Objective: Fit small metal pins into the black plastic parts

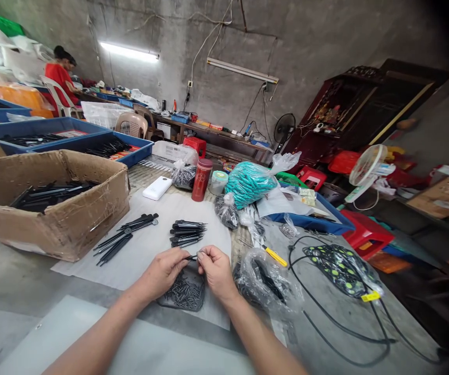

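I had my left hand (164, 271) and right hand (215, 269) pinched on a small black part (191, 257) above the near pin tray (185, 292), mid-assembly, I judged; seating it needed steady alignment.

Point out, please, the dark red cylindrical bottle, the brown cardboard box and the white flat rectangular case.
dark red cylindrical bottle (200, 180), head view, middle of its body.
brown cardboard box (58, 229), head view, its front wall.
white flat rectangular case (157, 188), head view, its top face.
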`<state>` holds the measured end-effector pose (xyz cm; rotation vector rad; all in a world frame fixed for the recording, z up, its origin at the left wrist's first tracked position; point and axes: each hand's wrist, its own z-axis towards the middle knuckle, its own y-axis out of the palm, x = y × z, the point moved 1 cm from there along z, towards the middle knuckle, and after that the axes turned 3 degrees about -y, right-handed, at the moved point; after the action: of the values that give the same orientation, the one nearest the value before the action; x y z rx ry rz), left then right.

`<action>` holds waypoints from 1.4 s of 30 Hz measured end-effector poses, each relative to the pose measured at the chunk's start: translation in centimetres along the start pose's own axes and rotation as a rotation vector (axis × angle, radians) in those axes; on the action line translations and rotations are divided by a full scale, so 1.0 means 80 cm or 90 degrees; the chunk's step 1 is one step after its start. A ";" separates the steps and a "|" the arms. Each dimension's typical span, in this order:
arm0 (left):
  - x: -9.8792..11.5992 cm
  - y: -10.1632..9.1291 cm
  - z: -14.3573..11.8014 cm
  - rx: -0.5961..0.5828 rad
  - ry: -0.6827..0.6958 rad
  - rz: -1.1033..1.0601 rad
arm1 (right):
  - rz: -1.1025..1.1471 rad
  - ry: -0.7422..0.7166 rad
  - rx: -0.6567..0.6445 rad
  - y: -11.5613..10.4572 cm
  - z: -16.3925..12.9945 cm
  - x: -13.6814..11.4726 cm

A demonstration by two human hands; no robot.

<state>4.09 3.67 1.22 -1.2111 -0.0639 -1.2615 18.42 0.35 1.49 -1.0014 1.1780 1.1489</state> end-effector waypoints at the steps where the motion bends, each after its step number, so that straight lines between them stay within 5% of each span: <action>1: 0.000 0.000 0.000 0.001 0.003 0.006 | -0.008 0.001 0.001 0.001 -0.001 0.001; 18: -0.001 0.013 0.001 0.005 -0.009 0.075 | -0.063 -0.042 0.028 -0.008 0.007 0.019; 26: -0.012 -0.006 0.051 -0.052 -0.065 0.250 | 0.034 -0.014 0.121 -0.014 0.014 0.035; 32: -0.022 0.006 0.085 -0.146 -0.052 0.415 | 0.000 -0.055 0.149 -0.018 0.013 0.047; 42: -0.018 0.016 0.084 -0.155 -0.125 0.473 | -0.023 -0.077 0.116 -0.020 0.009 0.049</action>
<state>8.18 9.21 2.40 -1.3856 0.3766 -0.5073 20.16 1.34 -2.30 -0.8007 1.1410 1.0379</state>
